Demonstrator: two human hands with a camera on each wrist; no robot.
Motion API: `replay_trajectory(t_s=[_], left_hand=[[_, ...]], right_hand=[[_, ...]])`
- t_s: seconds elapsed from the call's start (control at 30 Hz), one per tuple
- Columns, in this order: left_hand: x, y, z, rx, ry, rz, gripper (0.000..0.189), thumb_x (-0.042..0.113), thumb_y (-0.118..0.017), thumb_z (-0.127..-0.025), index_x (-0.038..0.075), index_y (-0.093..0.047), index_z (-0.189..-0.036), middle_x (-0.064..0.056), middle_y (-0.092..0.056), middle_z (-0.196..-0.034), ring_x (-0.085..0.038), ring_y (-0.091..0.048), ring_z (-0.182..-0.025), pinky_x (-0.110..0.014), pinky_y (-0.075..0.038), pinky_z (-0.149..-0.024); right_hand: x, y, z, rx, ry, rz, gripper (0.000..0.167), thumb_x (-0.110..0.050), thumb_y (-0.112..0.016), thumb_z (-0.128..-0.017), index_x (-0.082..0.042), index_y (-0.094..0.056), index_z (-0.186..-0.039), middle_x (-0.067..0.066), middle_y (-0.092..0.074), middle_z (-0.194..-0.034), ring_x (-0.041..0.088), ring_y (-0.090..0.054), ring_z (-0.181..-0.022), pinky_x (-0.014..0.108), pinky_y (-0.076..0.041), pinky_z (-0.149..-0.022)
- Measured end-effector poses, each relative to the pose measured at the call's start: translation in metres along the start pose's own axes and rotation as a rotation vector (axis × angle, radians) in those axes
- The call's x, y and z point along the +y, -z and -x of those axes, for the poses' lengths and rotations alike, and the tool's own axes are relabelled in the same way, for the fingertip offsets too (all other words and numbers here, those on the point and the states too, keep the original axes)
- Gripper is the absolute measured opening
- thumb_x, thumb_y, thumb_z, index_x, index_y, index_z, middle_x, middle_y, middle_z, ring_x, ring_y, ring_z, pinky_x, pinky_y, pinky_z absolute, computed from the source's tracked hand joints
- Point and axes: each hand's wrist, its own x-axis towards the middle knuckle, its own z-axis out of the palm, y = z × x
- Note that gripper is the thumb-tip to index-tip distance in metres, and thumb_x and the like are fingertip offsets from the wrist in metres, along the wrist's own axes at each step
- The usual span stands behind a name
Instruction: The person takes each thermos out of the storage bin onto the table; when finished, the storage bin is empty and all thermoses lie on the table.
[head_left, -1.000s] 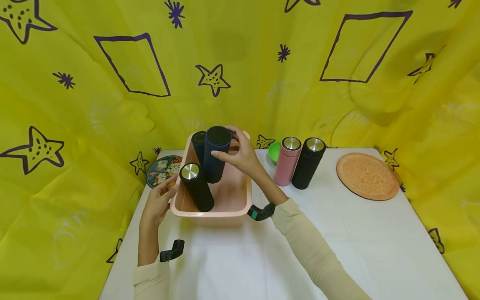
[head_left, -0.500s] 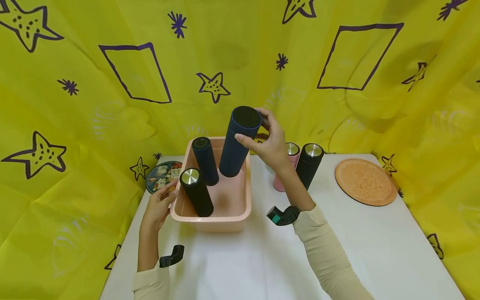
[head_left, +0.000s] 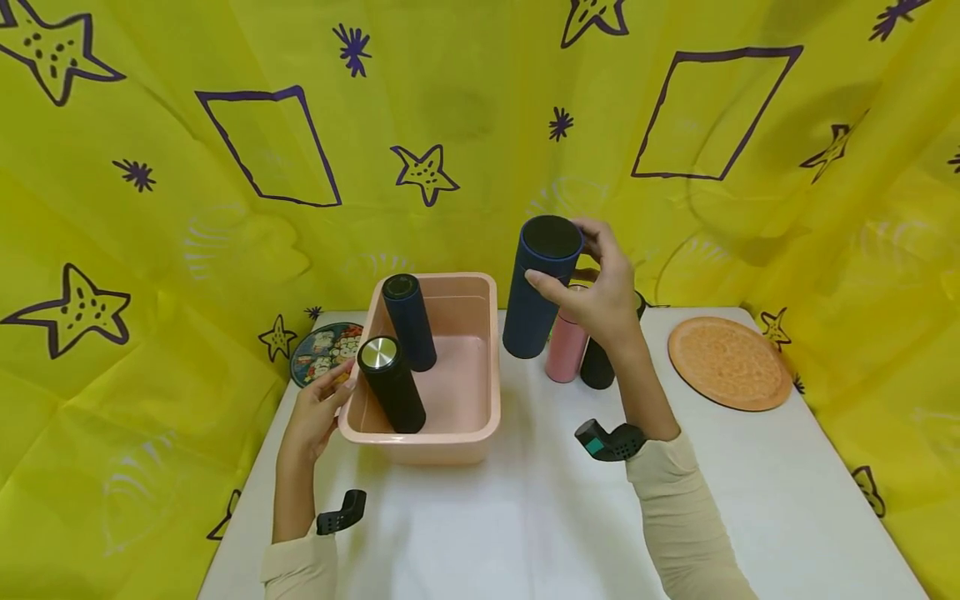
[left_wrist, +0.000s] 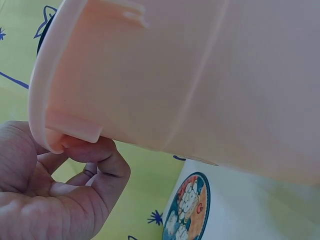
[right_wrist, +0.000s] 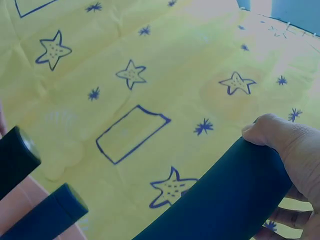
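Note:
In the head view my right hand [head_left: 600, 300] grips a thick dark blue flask [head_left: 532, 300] near its top, aloft just right of a pink plastic basin [head_left: 493, 375]. The right wrist view shows the thumb near the top of this flask [right_wrist: 220, 195]; part of the fingers is hidden behind it. My left hand [head_left: 309, 415] holds the basin's left rim, and in the left wrist view its fingers [left_wrist: 112, 160] curl under that rim. Inside the basin stand a slimmer dark blue flask [head_left: 411, 329] and a black flask [head_left: 393, 390] with a silver lid.
Behind my right hand and forearm stand a pink flask [head_left: 567, 348] and a partly hidden black flask [head_left: 597, 368]. A round, pizza-like board [head_left: 731, 364] lies at the right. A patterned round plate [head_left: 318, 350] is left of the basin. A yellow curtain [head_left: 465, 117] backs the white table [head_left: 540, 500].
My right hand has lifted the thick blue flask out of the basin and carried it right, past the rim. The left hand stays on the rim.

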Motion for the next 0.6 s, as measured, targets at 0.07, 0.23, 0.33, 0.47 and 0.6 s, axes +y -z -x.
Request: replay_trajectory(t_s=[0.07,0.23,0.33,0.47,0.6], left_hand=[[0.000,0.000,0.000,0.002,0.002,-0.001,0.052,0.019,-0.055,-0.101,0.012,-0.039,-0.151,0.009,-0.058,-0.091,-0.005,-0.061,-0.089,-0.025,-0.057,-0.075],[0.001,0.000,0.000,0.004,0.009,0.000,0.052,0.019,-0.055,-0.101,0.013,-0.040,-0.150,0.008,-0.057,-0.091,-0.005,-0.061,-0.088,-0.025,-0.057,-0.073],[0.001,-0.001,0.000,0.001,0.003,0.005,0.052,0.018,-0.055,-0.101,0.013,-0.040,-0.150,0.007,-0.057,-0.090,-0.005,-0.061,-0.087,-0.024,-0.057,-0.072],[0.001,0.000,0.000,0.002,0.002,0.005,0.052,0.019,-0.055,-0.101,0.012,-0.040,-0.150,0.007,-0.057,-0.090,-0.006,-0.060,-0.087,-0.025,-0.057,-0.072],[0.001,0.000,0.001,0.007,0.008,0.002,0.052,0.019,-0.055,-0.101,0.013,-0.040,-0.150,0.007,-0.057,-0.090,-0.006,-0.061,-0.088,-0.025,-0.057,-0.073]], right_hand=[[0.003,0.003,0.004,-0.004,-0.011,0.025,0.063,-0.010,-0.083,-0.074,-0.005,-0.053,-0.130,0.003,-0.062,-0.110,0.009,-0.058,-0.101,0.020,-0.052,-0.075],[0.011,0.007,0.014,-0.005,-0.032,0.073,0.065,-0.011,-0.083,-0.073,-0.005,-0.053,-0.130,0.008,-0.062,-0.113,0.007,-0.057,-0.101,0.017,-0.051,-0.074],[0.017,0.009,0.018,-0.003,-0.035,0.079,0.064,-0.010,-0.084,-0.073,-0.004,-0.053,-0.129,0.008,-0.063,-0.110,0.006,-0.058,-0.098,0.015,-0.052,-0.071],[0.024,0.011,0.024,0.002,-0.033,0.104,0.064,-0.008,-0.084,-0.072,-0.002,-0.053,-0.128,0.010,-0.063,-0.106,0.007,-0.056,-0.090,0.014,-0.050,-0.064],[0.031,0.014,0.032,0.000,-0.060,0.129,0.066,-0.009,-0.085,-0.071,-0.001,-0.052,-0.129,0.012,-0.064,-0.106,0.007,-0.053,-0.086,0.014,-0.046,-0.060]])
